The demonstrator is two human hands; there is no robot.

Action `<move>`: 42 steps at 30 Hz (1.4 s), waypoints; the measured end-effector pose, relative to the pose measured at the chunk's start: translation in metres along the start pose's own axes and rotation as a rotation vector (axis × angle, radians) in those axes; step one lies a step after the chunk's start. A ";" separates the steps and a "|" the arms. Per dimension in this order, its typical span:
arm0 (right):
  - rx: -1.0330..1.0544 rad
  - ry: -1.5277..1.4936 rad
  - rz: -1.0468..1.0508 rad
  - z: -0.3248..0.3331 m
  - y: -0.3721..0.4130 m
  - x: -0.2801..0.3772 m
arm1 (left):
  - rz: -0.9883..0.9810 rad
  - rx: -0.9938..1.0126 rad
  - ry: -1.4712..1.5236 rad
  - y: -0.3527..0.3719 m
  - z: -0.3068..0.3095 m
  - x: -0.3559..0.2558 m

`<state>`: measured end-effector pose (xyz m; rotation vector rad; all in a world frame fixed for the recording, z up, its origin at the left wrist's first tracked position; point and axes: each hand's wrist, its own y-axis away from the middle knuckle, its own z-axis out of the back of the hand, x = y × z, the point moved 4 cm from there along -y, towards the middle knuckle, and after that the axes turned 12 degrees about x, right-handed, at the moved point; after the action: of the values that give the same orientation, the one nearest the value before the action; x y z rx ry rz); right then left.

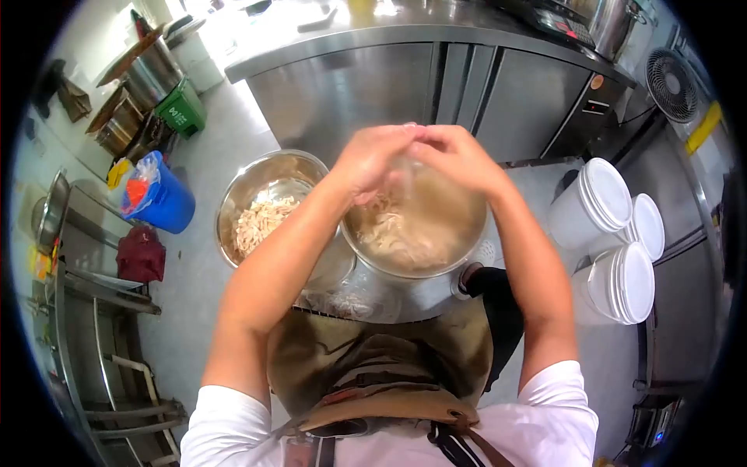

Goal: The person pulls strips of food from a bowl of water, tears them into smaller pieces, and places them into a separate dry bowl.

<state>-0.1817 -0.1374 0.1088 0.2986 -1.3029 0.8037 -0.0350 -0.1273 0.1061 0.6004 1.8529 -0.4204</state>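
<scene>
My left hand (373,159) and my right hand (455,158) meet at the fingertips above a round metal pot (416,274). Both hands have curled fingers pressed together; whatever lies between them is hidden. Cloudy liquid fills the pot, with pale, slender food pieces (405,243) in it, too blurred to name. To the left stands a steel bowl (292,165) holding a heap of similar pale pieces (261,223). My left forearm covers part of that bowl. Nearer my apron (459,342), a clear plastic container or bag (354,302) shows partly.
A steel counter (342,86) spans the far side. White lidded buckets (615,284) stand to the right, below a fan (671,84). On the left are a blue bin (175,204), a green bin (183,109) and metal racks (117,362).
</scene>
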 end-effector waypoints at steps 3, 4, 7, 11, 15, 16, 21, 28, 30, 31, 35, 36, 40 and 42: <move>0.014 -0.108 0.052 0.001 -0.011 0.002 | -0.048 -0.022 -0.076 -0.008 0.001 -0.013; 0.020 -0.139 0.056 0.001 -0.013 0.002 | -0.053 -0.023 -0.113 -0.010 0.000 -0.017; 0.012 -0.162 0.000 0.002 -0.013 -0.004 | -0.025 0.000 -0.115 -0.014 0.005 -0.027; -0.019 -0.176 -0.062 0.002 -0.005 -0.020 | -0.135 -0.104 0.002 -0.021 0.014 -0.046; -0.042 -0.205 -0.126 -0.009 0.010 -0.037 | -0.150 -0.159 -0.017 -0.017 0.033 -0.055; -0.039 -0.235 -0.153 -0.013 0.014 -0.043 | -0.172 -0.174 -0.022 -0.014 0.037 -0.057; -0.039 -0.300 -0.236 -0.027 0.032 -0.065 | -0.279 -0.273 0.039 -0.006 0.056 -0.066; -0.053 -0.253 -0.305 -0.033 0.043 -0.055 | -0.357 -0.420 0.147 0.011 0.090 -0.062; -0.056 -0.200 -0.282 -0.032 0.041 -0.052 | -0.298 -0.418 0.132 0.015 0.099 -0.048; -0.091 -0.205 -0.266 -0.033 0.042 -0.054 | -0.269 -0.417 0.123 0.017 0.102 -0.040; -0.224 0.268 -0.072 -0.032 0.044 -0.050 | -0.125 -0.294 -0.144 0.032 0.073 -0.005; -0.247 0.509 0.002 -0.035 0.046 -0.045 | -0.034 -0.267 -0.235 0.037 0.060 0.009; -0.246 0.568 0.070 -0.038 0.044 -0.039 | 0.054 -0.032 -0.468 0.035 0.031 0.046; -0.249 0.572 0.072 -0.039 0.043 -0.035 | 0.023 0.004 -0.718 0.030 0.031 0.058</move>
<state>-0.1831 -0.0959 0.0552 -0.1726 -0.8601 0.7087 -0.0106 -0.1086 0.0408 0.3981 1.1579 -0.5393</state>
